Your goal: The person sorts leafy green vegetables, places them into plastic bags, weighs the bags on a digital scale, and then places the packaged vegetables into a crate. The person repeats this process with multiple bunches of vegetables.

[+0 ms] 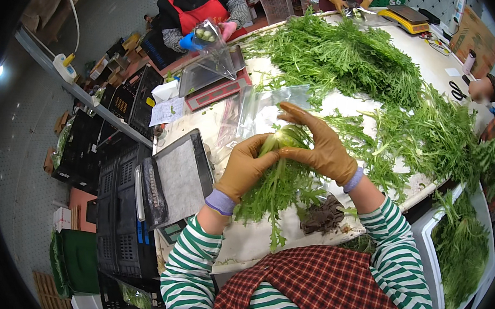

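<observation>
A head of frilly leafy greens (270, 192) hangs leaves down over the table, its pale cut stem end turned up. My left hand (246, 165), in a tan rubber glove, grips it around the stems. My right hand (320, 146), gloved alike, has its thumb and fingers spread around the other side of the stem base, the thumb touching near my left thumb. Whether the right hand bears any weight is hard to see. Beyond the hands lie clear plastic bags (260, 111). A crumpled dark brown cloth (324, 214) rests near the table's front edge.
A large heap of greens (346, 57) spreads over the far table (247, 248). At left stand a scale with a flat pan (180, 179) and a red scale (220, 90). Scissors (458, 90) lie at right, above a white foam box (433, 244) of greens. Co-workers stand around.
</observation>
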`<state>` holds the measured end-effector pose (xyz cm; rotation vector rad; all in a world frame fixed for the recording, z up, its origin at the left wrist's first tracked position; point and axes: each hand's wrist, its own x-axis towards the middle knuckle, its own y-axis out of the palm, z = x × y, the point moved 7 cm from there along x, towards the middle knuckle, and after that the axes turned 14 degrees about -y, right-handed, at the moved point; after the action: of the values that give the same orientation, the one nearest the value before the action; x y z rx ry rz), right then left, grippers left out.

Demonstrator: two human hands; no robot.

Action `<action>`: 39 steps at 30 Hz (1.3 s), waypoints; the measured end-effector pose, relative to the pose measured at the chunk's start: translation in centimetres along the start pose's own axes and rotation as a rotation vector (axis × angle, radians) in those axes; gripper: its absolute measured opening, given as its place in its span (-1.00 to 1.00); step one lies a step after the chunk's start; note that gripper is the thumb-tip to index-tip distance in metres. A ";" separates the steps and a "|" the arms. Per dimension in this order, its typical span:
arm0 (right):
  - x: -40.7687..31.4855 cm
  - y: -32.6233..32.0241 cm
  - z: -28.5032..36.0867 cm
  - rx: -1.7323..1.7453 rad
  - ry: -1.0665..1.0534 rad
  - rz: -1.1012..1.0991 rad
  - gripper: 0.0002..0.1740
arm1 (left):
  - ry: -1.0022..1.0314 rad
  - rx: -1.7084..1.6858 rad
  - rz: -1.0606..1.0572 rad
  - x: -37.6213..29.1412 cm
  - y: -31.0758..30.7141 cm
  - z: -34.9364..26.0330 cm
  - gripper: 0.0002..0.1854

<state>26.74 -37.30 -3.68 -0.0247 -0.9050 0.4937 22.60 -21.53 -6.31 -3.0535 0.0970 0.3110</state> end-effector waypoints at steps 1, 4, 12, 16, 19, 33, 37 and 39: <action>-0.4 0.2 -0.5 -0.007 0.042 0.012 -0.27 | 0.028 -0.005 0.011 0.0 0.3 -0.1 -0.62; -0.6 -0.5 0.5 -0.260 -0.109 0.035 -0.57 | 0.059 0.152 -0.054 0.3 0.6 -0.2 -0.62; -2.0 -4.3 -0.4 -0.377 -0.063 0.057 -0.56 | 0.196 0.433 -0.137 0.6 1.3 -1.0 -0.60; -1.6 -2.4 0.1 -0.192 0.036 0.159 -0.36 | 0.176 0.425 -0.092 0.9 1.8 -1.1 -0.61; -1.5 -1.7 0.6 -0.500 -0.133 0.309 -0.51 | 0.156 0.562 -0.080 0.4 2.3 -1.2 -0.60; -4.0 -9.0 -8.1 -1.183 0.399 0.977 -0.79 | 0.422 0.925 -0.128 0.4 1.5 -0.8 -0.69; -2.7 -9.1 -3.1 -1.145 0.059 0.533 -0.40 | 0.170 0.516 -0.127 1.4 -1.7 0.9 -0.64; -1.5 -5.1 -1.5 -0.683 0.084 0.399 -0.40 | 0.035 0.342 -0.102 1.8 -1.7 1.0 -0.62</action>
<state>29.14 -42.19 -4.62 -0.8547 -0.9539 0.5258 24.29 -19.84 -7.57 -2.7134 -0.0041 0.2085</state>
